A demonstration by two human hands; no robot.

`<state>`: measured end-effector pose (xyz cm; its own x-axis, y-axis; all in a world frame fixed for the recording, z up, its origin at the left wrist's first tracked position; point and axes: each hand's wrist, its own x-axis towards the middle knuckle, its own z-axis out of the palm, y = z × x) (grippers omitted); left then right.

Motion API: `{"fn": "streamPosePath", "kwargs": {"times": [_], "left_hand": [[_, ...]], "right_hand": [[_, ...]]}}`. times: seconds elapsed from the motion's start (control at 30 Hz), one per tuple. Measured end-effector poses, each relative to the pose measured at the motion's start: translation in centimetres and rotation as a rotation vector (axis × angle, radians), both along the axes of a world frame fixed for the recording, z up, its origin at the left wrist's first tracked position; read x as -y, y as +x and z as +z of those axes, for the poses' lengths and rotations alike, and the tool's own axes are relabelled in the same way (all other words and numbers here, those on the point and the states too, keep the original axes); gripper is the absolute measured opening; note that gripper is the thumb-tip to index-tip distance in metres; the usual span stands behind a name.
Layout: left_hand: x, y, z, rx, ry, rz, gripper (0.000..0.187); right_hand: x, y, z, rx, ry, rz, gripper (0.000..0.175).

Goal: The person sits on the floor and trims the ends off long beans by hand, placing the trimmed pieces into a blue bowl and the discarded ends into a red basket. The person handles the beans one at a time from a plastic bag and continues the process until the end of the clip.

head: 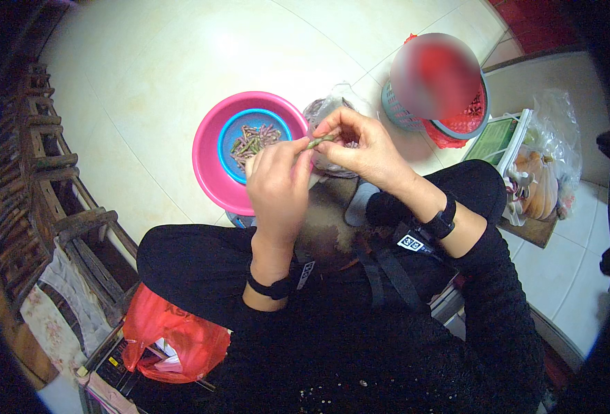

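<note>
My left hand (279,189) and my right hand (359,145) meet in front of me, and a green bean pod (320,141) is pinched between their fingertips. Beneath and beyond the left hand lies a pink plastic basin (209,171) with a blue plastic strainer (224,129) inside it. Broken pieces of purple and green bean pods (255,139) fill part of the strainer. Behind the right hand a clear plastic bag (346,95) holds more purplish pods, partly hidden by that hand. Both wrists wear black bands.
A grey-green plastic basket (400,106) lined with a red bag stands at the upper right. Right of my knee, squash (540,191) in plastic sits by a white-edged box (496,137). Wooden furniture (56,160) lines the left side, and a red plastic bag (180,336) is at lower left.
</note>
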<state>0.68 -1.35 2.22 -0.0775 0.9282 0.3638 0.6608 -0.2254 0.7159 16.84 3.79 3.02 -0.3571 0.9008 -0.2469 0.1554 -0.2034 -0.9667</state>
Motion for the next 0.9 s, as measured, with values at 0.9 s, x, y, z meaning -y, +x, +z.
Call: {"fn": "streamPosePath", "kwargs": {"times": [0.9], "left_hand": [[0.4,1.2,-1.3,0.744,-0.168,0.053,0.014]], "right_hand": [[0.5,-0.7,-0.1,-0.444,-0.261,-0.107,0.011]]}}
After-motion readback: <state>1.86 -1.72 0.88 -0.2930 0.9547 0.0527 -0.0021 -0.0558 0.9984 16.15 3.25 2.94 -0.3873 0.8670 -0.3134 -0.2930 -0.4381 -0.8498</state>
